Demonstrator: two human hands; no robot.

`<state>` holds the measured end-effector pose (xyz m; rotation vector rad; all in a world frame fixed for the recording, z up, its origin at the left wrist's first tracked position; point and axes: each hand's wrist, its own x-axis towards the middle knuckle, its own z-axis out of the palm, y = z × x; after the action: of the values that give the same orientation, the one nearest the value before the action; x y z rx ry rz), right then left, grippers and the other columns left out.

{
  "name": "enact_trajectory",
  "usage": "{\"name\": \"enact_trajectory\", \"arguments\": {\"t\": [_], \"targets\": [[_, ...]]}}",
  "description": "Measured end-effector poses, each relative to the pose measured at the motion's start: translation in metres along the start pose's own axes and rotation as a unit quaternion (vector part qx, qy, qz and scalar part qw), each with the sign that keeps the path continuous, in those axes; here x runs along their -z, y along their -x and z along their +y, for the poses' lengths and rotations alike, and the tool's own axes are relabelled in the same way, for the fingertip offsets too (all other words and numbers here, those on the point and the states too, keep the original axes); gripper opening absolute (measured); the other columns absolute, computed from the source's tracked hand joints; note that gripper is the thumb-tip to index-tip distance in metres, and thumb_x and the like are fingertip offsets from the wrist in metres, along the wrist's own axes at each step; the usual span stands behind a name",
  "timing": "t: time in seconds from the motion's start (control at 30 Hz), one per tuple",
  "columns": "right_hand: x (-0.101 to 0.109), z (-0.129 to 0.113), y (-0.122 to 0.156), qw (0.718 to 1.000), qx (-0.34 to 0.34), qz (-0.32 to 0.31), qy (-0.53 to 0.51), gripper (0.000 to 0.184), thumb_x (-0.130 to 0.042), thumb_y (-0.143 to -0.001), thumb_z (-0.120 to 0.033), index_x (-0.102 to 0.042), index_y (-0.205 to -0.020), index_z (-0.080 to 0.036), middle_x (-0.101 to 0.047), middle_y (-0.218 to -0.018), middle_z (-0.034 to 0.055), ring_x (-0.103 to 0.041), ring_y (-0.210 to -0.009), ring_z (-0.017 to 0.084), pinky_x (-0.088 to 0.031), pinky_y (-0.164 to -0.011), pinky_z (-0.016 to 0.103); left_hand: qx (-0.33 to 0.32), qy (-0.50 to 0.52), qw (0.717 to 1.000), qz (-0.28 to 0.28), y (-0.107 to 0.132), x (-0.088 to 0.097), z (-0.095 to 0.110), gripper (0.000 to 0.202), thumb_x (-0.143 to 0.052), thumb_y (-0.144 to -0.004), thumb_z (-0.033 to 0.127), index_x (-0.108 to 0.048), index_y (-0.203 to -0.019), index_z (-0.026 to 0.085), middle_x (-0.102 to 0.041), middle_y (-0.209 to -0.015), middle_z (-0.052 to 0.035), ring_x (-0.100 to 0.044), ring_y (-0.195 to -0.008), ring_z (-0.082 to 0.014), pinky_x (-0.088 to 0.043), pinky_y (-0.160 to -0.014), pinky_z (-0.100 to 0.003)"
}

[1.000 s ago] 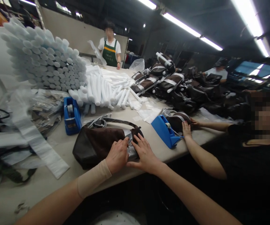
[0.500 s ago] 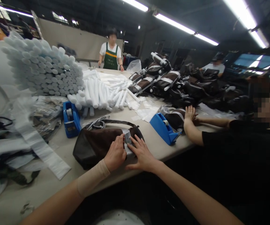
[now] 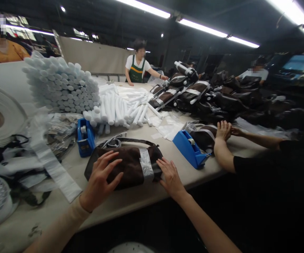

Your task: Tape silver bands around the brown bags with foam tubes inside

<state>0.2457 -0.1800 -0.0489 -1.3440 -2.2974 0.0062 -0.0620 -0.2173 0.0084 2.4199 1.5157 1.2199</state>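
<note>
A dark brown bag (image 3: 127, 165) lies on the table (image 3: 130, 200) before me, with a clear band (image 3: 146, 164) wrapped round its right part and a strap arching behind it. My left hand (image 3: 100, 182) rests on the bag's left half, fingers spread apart. My right hand (image 3: 169, 175) lies flat against the bag's right end, beside the band, fingers stretched out. Neither hand holds anything.
A blue tape dispenser (image 3: 85, 136) stands behind the bag, a second one (image 3: 189, 148) to its right. White foam tubes (image 3: 62, 86) are stacked at the back left. Wrapped bags (image 3: 194, 93) pile at the back right. A co-worker's hands (image 3: 224, 130) press another bag. A person stands at the far end.
My left hand has left the band and slid left across the bag, opening its fingers. My right hand has shifted to the bag's right end. The view has turned slightly left.
</note>
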Motion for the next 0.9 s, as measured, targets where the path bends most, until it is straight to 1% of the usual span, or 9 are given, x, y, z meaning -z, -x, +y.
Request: {"name": "enact_trajectory", "arguments": {"t": [0.1, 0.17, 0.27, 0.4, 0.5, 0.6, 0.73, 0.83, 0.9], "targets": [[0.001, 0.019, -0.006, 1.000, 0.007, 0.011, 0.002, 0.044, -0.048, -0.084, -0.010, -0.064, -0.124, -0.021, -0.060, -0.134, 0.0113, -0.047, -0.133, 0.029, -0.028, -0.113, 0.060, 0.003, -0.101, 0.993, -0.056, 0.025, 0.022, -0.025, 0.066, -0.068, -0.082, 0.044, -0.043, -0.141, 0.027, -0.034, -0.154, -0.0099, -0.025, -0.144, -0.0355, -0.030, -0.115, -0.056], [-0.002, 0.033, -0.013, 1.000, 0.010, 0.029, 0.006, 0.040, -0.047, -0.086, -0.012, -0.068, -0.117, -0.024, -0.063, -0.130, 0.0093, -0.050, -0.130, 0.029, -0.031, -0.110, 0.062, 0.003, -0.121, 0.986, -0.115, 0.041, 0.023, -0.035, 0.082, -0.070, -0.079, 0.044, -0.032, -0.149, 0.025, -0.025, -0.158, -0.0124, -0.022, -0.145, -0.0363, -0.030, -0.114, -0.056], [-0.010, 0.053, -0.026, 0.998, 0.006, 0.061, 0.005, 0.039, -0.047, -0.085, -0.014, -0.070, -0.114, -0.025, -0.065, -0.128, 0.0081, -0.055, -0.124, 0.030, -0.037, -0.106, 0.061, 0.008, -0.152, 0.977, -0.153, 0.056, 0.008, -0.039, 0.089, -0.068, -0.080, 0.032, -0.020, -0.153, 0.020, -0.017, -0.161, -0.0148, -0.018, -0.147, -0.0344, -0.025, -0.117, -0.056], [-0.001, 0.063, -0.044, 0.999, 0.008, 0.047, 0.002, 0.042, -0.043, -0.079, -0.010, -0.074, -0.105, -0.022, -0.069, -0.120, 0.0092, -0.062, -0.113, 0.029, -0.049, -0.098, 0.053, 0.006, -0.221, 0.966, -0.132, 0.062, -0.015, -0.039, 0.083, -0.062, -0.081, 0.020, -0.021, -0.153, 0.019, -0.016, -0.161, -0.0159, -0.015, -0.148, -0.0318, -0.021, -0.118, -0.055], [0.020, 0.031, -0.058, 0.993, 0.034, 0.109, -0.001, 0.045, -0.036, -0.081, -0.007, -0.072, -0.106, -0.017, -0.068, -0.119, 0.0125, -0.059, -0.118, 0.030, -0.048, -0.100, 0.053, -0.012, -0.249, 0.961, -0.122, 0.064, -0.019, -0.042, 0.075, -0.054, -0.085, 0.012, -0.022, -0.153, 0.018, -0.018, -0.160, -0.0142, -0.014, -0.149, -0.0289, -0.020, -0.119, -0.051], [0.024, -0.035, -0.068, 0.979, 0.108, 0.162, -0.056, 0.047, -0.037, -0.092, -0.012, -0.053, -0.135, -0.015, -0.054, -0.139, 0.0124, -0.042, -0.137, 0.027, -0.038, -0.112, 0.051, -0.041, -0.267, 0.954, -0.131, 0.066, -0.018, -0.045, 0.070, -0.046, -0.088, 0.011, -0.019, -0.153, 0.014, -0.021, -0.160, -0.0113, -0.012, -0.149, -0.0259, -0.017, -0.120, -0.048], [-0.016, -0.109, -0.064, 0.972, 0.222, 0.028, -0.072, 0.057, -0.047, -0.096, -0.026, -0.033, -0.150, -0.015, -0.040, -0.152, 0.0129, -0.033, -0.143, 0.027, -0.035, -0.114, 0.052, -0.051, -0.305, 0.941, -0.135, 0.066, -0.023, -0.047, 0.062, -0.038, -0.094, 0.012, -0.019, -0.153, 0.013, -0.021, -0.160, -0.0096, -0.012, -0.149, -0.0245, -0.019, -0.118, -0.046], [-0.037, -0.124, -0.071, 0.972, 0.213, -0.049, -0.081, 0.053, -0.053, -0.093, -0.040, -0.051, -0.138, -0.013, -0.049, -0.144, 0.0166, -0.041, -0.137, 0.035, -0.036, -0.110, 0.060, -0.048, -0.317, 0.940, -0.116, 0.064, -0.031, -0.047, 0.056, -0.033, -0.097, 0.016, -0.022, -0.152, 0.013, -0.019, -0.161, -0.0095, -0.013, -0.149, -0.0253, -0.020, -0.118, -0.046], [-0.033, -0.129, -0.089, 0.965, 0.185, -0.097, -0.157, 0.038, -0.049, -0.095, -0.039, -0.065, -0.121, -0.017, -0.062, -0.130, 0.0138, -0.053, -0.127, 0.031, -0.041, -0.108, 0.055, -0.048, -0.305, 0.946, -0.103, 0.062, -0.036, -0.044, 0.054, -0.034, -0.098, 0.019, -0.026, -0.151, 0.012, -0.020, -0.160, -0.0104, -0.014, -0.149, -0.0260, -0.020, -0.118, -0.047]]}}
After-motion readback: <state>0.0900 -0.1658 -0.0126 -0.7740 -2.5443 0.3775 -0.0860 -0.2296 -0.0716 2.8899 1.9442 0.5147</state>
